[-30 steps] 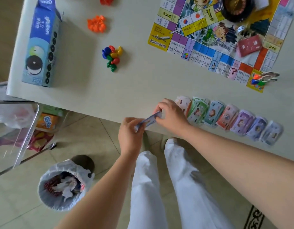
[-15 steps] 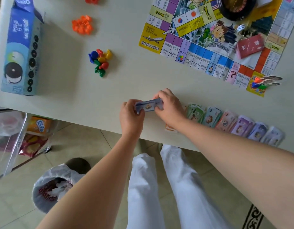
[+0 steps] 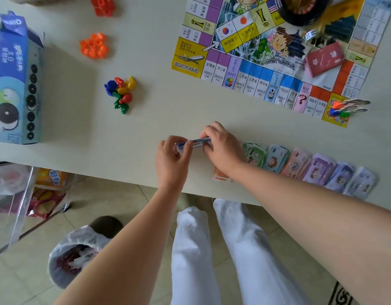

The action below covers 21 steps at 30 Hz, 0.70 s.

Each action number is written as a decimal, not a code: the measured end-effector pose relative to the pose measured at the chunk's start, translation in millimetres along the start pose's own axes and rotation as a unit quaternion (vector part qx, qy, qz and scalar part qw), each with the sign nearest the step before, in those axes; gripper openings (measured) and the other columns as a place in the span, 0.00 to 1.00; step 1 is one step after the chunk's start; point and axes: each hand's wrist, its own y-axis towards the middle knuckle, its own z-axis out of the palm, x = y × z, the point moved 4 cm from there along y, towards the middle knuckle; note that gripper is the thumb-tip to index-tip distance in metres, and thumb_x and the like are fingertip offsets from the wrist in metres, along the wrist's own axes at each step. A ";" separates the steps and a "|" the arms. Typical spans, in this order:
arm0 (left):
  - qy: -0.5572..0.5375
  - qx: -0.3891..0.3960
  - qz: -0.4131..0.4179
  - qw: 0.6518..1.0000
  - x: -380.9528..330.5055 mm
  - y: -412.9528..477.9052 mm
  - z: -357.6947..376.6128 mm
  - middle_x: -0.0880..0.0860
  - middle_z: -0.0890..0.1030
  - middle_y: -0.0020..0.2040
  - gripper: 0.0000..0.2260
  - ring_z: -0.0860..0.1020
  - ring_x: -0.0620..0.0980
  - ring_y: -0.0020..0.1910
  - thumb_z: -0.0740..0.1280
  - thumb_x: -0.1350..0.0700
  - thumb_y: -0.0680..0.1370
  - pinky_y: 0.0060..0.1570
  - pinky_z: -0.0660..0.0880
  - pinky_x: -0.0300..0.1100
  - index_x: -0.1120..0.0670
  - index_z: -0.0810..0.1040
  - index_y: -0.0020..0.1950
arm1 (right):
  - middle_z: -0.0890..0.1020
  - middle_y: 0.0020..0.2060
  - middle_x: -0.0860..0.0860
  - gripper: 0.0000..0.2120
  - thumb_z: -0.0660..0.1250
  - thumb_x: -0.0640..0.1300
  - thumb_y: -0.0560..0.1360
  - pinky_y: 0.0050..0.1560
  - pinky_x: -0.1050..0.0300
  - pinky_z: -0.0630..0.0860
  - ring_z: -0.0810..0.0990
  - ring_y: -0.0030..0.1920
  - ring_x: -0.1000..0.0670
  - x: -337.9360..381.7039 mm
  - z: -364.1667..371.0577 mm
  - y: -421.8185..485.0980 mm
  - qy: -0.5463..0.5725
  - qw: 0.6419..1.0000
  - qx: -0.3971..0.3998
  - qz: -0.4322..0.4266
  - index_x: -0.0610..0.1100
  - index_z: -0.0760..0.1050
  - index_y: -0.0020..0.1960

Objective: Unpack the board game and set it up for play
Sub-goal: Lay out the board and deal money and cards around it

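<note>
A thin bundle of blue notes is held on edge between both hands over the bench, near its front edge; whether it touches the surface cannot be told. Its left end is pinched by the curled fingers and thumb of the left hand, and its right end is gripped by the right hand, with the fingers curled over the top. At 3 to 4 o'clock from the right hand, a row of note stacks is laid along the front edge, and an orange stack is partly hidden under the right wrist. The board is spread flat at 1 o'clock, with a red deck and a white die on it. Coloured pawns are heaped at 10 o'clock from the hands, orange houses lie beyond them at 11 o'clock, and a blue box lies at 9 o'clock by the bench's left edge.
</note>
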 end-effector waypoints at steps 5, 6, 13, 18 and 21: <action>-0.021 0.005 -0.006 1.000 1.4 -2.6 4.5 0.56 0.74 0.44 0.02 0.75 0.52 0.33 0.67 0.53 0.77 0.37 0.72 0.38 0.50 0.78 0.46 | 0.75 0.49 0.46 0.06 0.66 0.35 0.71 0.39 0.48 0.74 0.78 0.41 0.41 -0.5 0.2 -2.3 0.013 1.000 -0.015 0.004 0.42 0.73 0.46; -0.018 0.009 -0.006 1.000 1.3 -3.2 5.3 0.55 0.74 0.44 0.02 0.75 0.53 0.33 0.67 0.53 0.77 0.37 0.73 0.40 0.50 0.78 0.47 | 0.75 0.50 0.46 0.06 0.66 0.35 0.71 0.40 0.47 0.74 0.78 0.42 0.41 -1.4 2.0 -2.1 0.013 1.000 -0.010 0.010 0.42 0.73 0.47; 0.012 0.004 -0.007 1.000 -4.8 -1.2 5.4 0.46 0.68 0.44 0.07 0.70 0.39 0.34 0.66 0.50 0.78 0.40 0.68 0.35 0.52 0.79 0.51 | 0.76 0.49 0.45 0.06 0.63 0.34 0.72 0.43 0.48 0.73 0.78 0.44 0.40 -5.2 6.5 1.7 0.033 0.999 0.006 0.021 0.41 0.72 0.48; -0.116 0.001 -0.098 0.988 -15.8 -6.2 3.1 0.50 0.71 0.56 0.19 0.73 0.41 0.48 0.66 0.44 0.76 0.49 0.70 0.30 0.53 0.73 0.62 | 0.84 0.43 0.50 0.04 0.62 0.39 0.75 0.39 0.57 0.71 0.78 0.40 0.50 -10.3 -15.2 -3.0 0.203 0.969 0.048 0.136 0.45 0.72 0.49; -0.263 0.077 -0.203 0.940 -32.6 -9.9 20.3 0.52 0.79 0.54 0.20 0.76 0.48 0.52 0.63 0.44 0.72 0.50 0.72 0.42 0.54 0.76 0.58 | 0.84 0.39 0.50 0.08 0.61 0.37 0.75 0.33 0.61 0.67 0.72 0.32 0.53 -8.6 -32.8 -11.2 0.366 0.893 0.142 0.219 0.43 0.75 0.53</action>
